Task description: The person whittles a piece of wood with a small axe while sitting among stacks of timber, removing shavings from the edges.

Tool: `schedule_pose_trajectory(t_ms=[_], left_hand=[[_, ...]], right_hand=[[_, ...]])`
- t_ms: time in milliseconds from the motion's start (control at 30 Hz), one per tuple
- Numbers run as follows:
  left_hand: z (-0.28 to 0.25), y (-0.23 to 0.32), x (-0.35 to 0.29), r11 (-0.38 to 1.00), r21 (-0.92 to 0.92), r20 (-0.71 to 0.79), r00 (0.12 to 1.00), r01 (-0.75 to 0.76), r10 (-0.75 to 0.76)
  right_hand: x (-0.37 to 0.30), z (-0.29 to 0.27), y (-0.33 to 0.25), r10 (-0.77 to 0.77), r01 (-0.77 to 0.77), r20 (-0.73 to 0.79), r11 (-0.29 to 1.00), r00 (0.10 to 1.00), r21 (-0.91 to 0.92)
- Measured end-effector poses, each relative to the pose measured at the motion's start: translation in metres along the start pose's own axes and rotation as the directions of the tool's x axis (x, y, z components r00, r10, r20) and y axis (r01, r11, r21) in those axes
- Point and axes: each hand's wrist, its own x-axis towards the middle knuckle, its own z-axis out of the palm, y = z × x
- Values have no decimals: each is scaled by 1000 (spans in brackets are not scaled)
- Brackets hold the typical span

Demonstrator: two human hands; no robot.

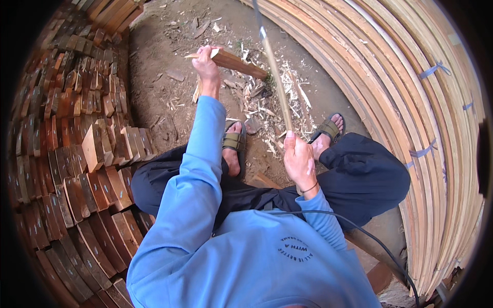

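Observation:
My left hand (206,65) reaches forward, its fingers closed round the near-left end of a reddish-brown wooden stake (239,64). The stake's other end rests among wood chips (267,100) on the dirt, and a pale cut face shows by my fingers. My right hand (299,160) is wrapped round the wooden handle (278,82) of a long tool, between my knees. The handle rises away from me, past a shiny metal band, to a dark part cut off by the top edge, so the tool's head cannot be made out.
Stacked short wooden blocks (77,154) form a wall along my left. Long planks (390,92) tied with blue strips stand close on my right. My sandalled feet (233,149) flank the chips. A black cable (370,236) crosses my right side.

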Motion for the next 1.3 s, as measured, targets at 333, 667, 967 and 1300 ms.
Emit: schedule_pose_trajectory(t_ms=[333, 667, 967, 1300], left_hand=[[13, 6, 4, 999, -23, 19, 1000, 22, -22], [7, 1, 5, 1000, 22, 5, 1000, -4, 4], [13, 5, 10, 1000, -3, -12, 1000, -17, 17], [12, 4, 7, 999, -43, 20, 1000, 8, -7]], right_hand=[[14, 27, 37, -128, 122, -52, 986, 990, -109], [26, 14, 33, -73, 85, 74, 982, 995, -170], [29, 26, 50, 35, 0, 153, 974, 988, -225], [29, 40, 54, -13, 35, 90, 967, 996, -254]])
